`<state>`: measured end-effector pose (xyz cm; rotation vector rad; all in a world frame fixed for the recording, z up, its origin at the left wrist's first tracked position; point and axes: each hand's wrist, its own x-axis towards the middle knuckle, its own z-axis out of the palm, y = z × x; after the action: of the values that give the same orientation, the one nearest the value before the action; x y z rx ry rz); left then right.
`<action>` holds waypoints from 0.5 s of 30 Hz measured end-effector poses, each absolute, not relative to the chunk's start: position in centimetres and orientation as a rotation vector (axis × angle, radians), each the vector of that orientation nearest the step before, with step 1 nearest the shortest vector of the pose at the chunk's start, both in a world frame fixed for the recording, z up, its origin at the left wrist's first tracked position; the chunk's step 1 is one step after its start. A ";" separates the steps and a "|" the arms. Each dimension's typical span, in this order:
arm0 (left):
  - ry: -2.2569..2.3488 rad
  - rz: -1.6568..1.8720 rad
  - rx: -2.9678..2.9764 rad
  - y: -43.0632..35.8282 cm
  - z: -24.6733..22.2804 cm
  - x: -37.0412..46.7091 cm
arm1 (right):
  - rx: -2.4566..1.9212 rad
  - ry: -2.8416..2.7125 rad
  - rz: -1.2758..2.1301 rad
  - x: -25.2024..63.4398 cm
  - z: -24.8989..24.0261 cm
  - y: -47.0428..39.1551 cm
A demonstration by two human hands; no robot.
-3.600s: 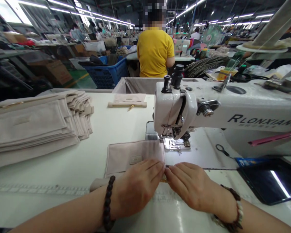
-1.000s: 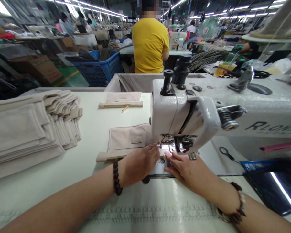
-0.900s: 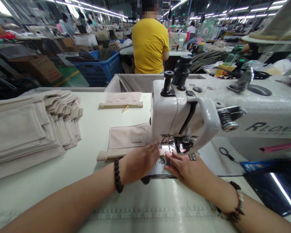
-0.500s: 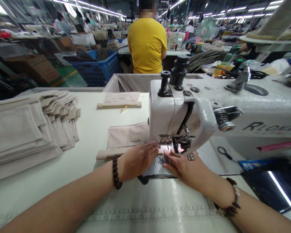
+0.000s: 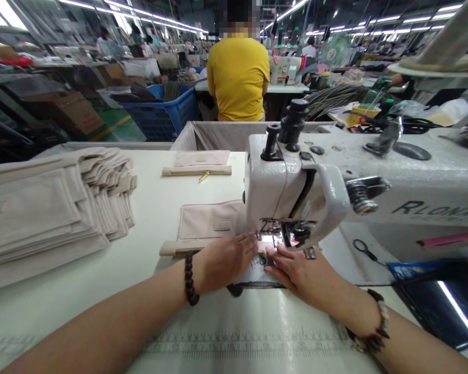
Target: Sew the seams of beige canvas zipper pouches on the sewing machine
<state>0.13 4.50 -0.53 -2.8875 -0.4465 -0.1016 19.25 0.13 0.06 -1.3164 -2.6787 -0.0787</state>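
Note:
A beige fabric panel with a small stitched label (image 5: 222,225) lies partly under the head of a white sewing machine (image 5: 265,182). Along its near edge runs a rolled strip with a zipper (image 5: 171,248). My left hand (image 5: 226,262) rests flat on that strip, fingers stretched toward the lit needle area. On the other side of the needle, my right hand (image 5: 296,265) lies on the machine bed with fingers extended and the thumb apart, fingertips touching the fabric's near edge. The machine head and my fingers hide the stitching point.
To the left is a stack of beige fabric pieces (image 5: 35,208). Another zippered piece (image 5: 197,170) lies farther back. Black-handled scissors (image 5: 364,249) and a dark glossy screen-like panel (image 5: 444,306) are at right. A person in a yellow shirt (image 5: 238,78) sits ahead, beside a blue crate (image 5: 161,117).
The whole view has shifted slightly, so things appear a little farther right and lower. Both hands and the fabric keep nearly the same place relative to the machine.

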 end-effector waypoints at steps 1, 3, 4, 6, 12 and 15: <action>-0.446 -0.111 -2.892 4.6 -0.6 0.1 | -1.334 -2.665 -0.105 19.3 0.0 0.2; -0.453 -0.134 -2.903 4.9 -0.8 0.1 | -1.349 -2.648 -0.128 19.3 -0.2 0.3; -0.458 -0.141 -2.907 5.0 -1.0 0.1 | -1.347 -2.645 -0.121 19.2 -0.2 0.3; -0.476 -0.139 -2.909 5.2 -1.3 0.2 | -1.337 -2.644 -0.098 19.2 -0.3 0.4; -0.760 -0.115 -2.891 4.7 -0.6 0.1 | -1.234 -2.501 -0.152 19.3 -0.3 0.1; -0.986 -0.142 -2.793 4.7 1.3 -1.2 | -1.081 -2.410 -0.230 20.1 -0.9 0.0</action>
<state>-1.20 4.65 1.26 -2.7934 -0.9857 -0.1420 20.15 0.00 -0.88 -1.0813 -2.4096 -0.2304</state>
